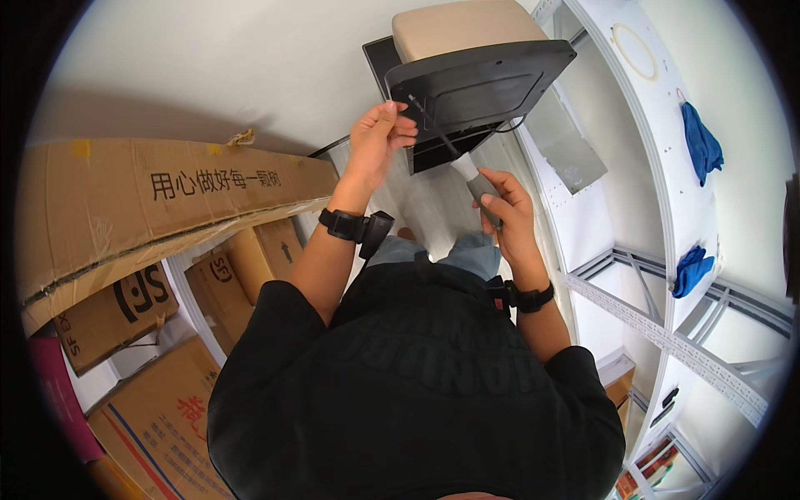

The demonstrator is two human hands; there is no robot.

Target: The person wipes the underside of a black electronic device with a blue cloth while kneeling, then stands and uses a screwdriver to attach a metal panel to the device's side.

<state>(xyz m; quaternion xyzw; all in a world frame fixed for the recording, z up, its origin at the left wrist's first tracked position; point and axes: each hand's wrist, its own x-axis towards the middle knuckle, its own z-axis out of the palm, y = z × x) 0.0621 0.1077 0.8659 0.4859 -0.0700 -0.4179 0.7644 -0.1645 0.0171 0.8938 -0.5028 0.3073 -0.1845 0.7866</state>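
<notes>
A screwdriver with a grey and white handle is gripped in my right hand. Its dark shaft points up and left to a corner of a black plastic panel, where the tip seems to end close to the surface. This panel backs a beige padded block, which looks like part of a seat. My left hand is beside the screwdriver tip, fingers curled and the thumb near the index finger. Whether something small is pinched there cannot be seen.
A long cardboard box lies on the left above shelves of further cartons. White metal shelving stands on the right, with blue cloths hanging on its side. A black flat frame is behind the panel.
</notes>
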